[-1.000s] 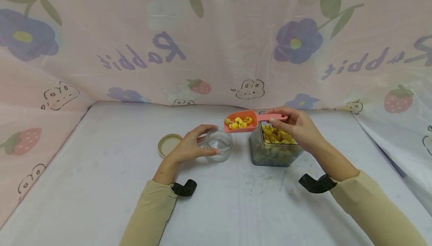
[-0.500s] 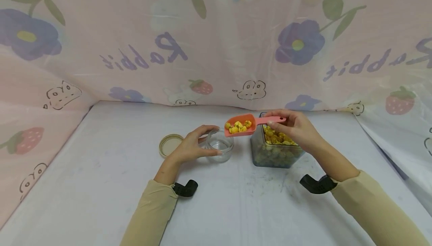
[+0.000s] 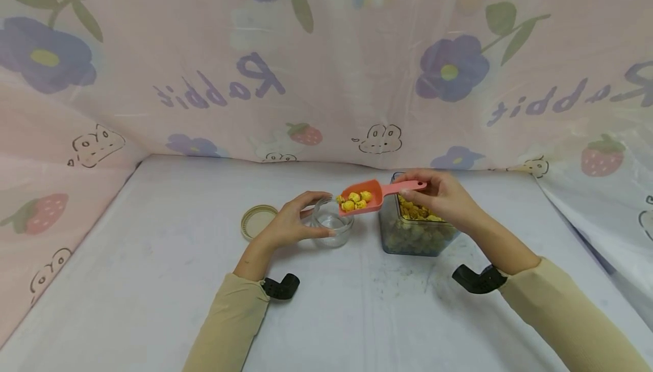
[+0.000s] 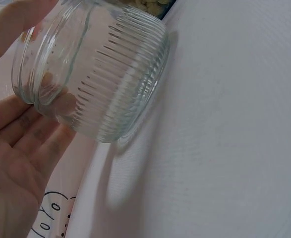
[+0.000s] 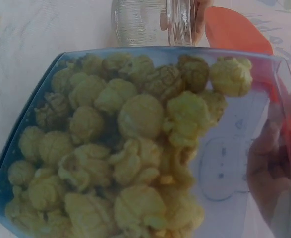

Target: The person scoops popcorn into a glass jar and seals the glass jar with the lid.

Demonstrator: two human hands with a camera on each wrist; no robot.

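My left hand [image 3: 288, 222] grips a clear ribbed glass jar [image 4: 120, 69], thumb on the near side and fingers round the far side. The jar stands on the table with nothing inside. My right hand [image 3: 441, 196] pinches the handle of an orange-pink scoop [image 3: 377, 191], which bears several pieces of yellow popcorn [image 3: 353, 202]. Tilted down to the left, the scoop's front edge overlaps the jar's mouth in the head view. Beneath my right hand stands a clear bluish container [image 3: 413, 241] of popcorn; the right wrist view looks through its wall at the pieces [image 5: 140, 119].
A round gold-rimmed lid [image 3: 250, 222] lies on the table just left of my left hand. The white-covered table [image 3: 326, 315] meets a pink patterned curtain [image 3: 326, 77] at the back and sides.
My right hand has brought the scoop down and slightly left, its front edge dipping toward the jar's mouth. The popcorn stays in the scoop. My left hand keeps its hold on the jar.
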